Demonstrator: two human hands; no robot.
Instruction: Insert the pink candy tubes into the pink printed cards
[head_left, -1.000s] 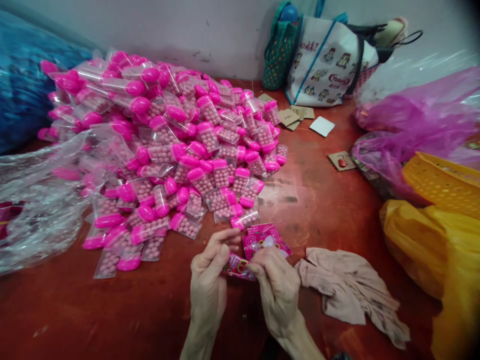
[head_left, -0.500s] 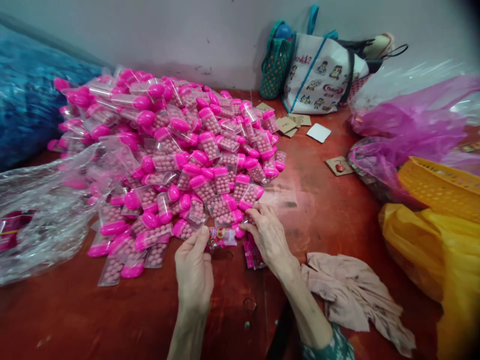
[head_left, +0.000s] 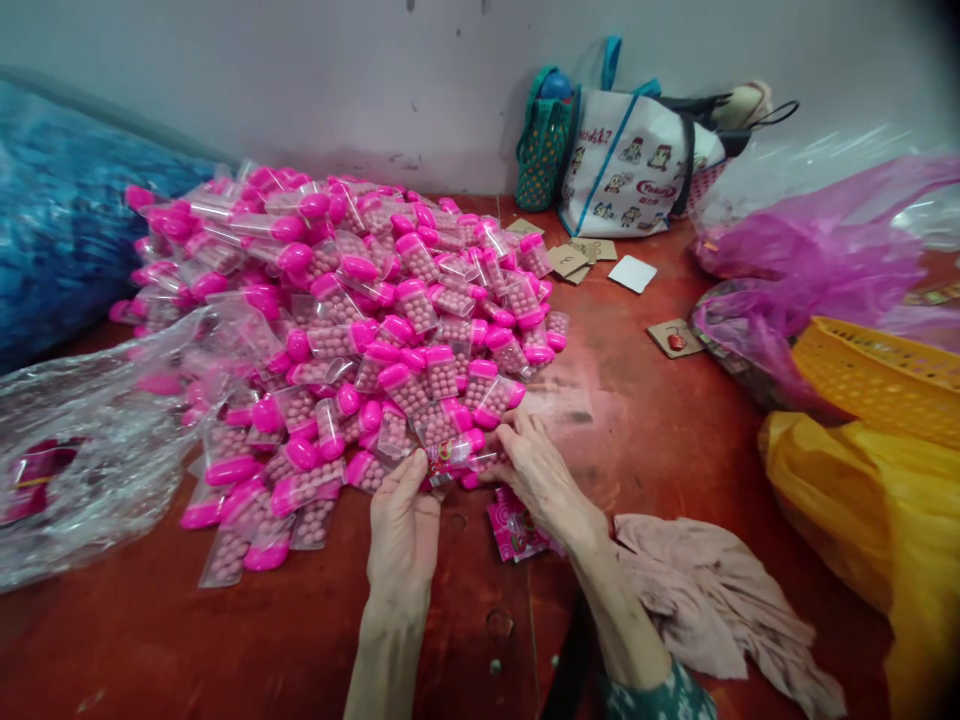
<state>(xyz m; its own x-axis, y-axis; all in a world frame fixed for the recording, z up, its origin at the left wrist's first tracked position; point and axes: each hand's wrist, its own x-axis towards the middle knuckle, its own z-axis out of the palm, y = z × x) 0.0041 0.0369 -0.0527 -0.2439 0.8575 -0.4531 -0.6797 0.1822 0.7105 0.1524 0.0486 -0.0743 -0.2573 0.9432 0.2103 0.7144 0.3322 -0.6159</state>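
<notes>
My left hand pinches a small printed plastic sleeve between thumb and fingers. My right hand grips a clear candy box with a pink cap, its cap end meeting the sleeve. How far the box sits inside the sleeve I cannot tell. Just under my right hand, several flat pink printed sleeves lie on the table. Beyond both hands rises a large heap of pink-capped candy boxes, clear-walled and filled with small pink balls.
A clear plastic bag spreads at left, before a big blue bag. On the right are a beige cloth, a yellow plastic bag, a yellow basket and a purple bag. Cardboard pieces lie near a white tote.
The pink-capped box in my right hand has come up against the sleeve held by my left hand. The view has shifted slightly, and more of the flat sleeves shows.
</notes>
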